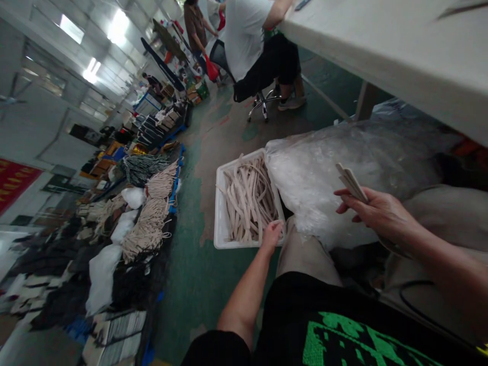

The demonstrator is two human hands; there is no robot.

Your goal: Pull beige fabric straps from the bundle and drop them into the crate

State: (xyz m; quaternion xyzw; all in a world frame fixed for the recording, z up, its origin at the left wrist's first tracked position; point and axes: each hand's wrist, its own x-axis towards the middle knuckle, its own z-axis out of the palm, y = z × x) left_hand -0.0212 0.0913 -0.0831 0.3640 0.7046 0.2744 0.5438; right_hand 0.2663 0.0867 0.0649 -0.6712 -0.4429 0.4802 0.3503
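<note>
A white plastic bin (218,203) full of long, tangled beige fabric strips (244,195) stands on the floor beside my knee. My left hand (272,234) reaches down to the bin's near right corner, its fingers curled together over the strips. Whatever lies between those fingers is too small and blurred to name. Farther right, my right hand (375,208) grips a few short, flat beige strips (351,184), which stick up past the thumb and fingers. It hovers above a large clear plastic bag (316,173) lying against my legs.
A white table (396,48) overhangs the upper right. Beyond the bin, a person (247,40) sits on a wheeled chair (261,104). Bundles of beige cord (147,226) and other stacked goods line the left, with green floor (186,284) between.
</note>
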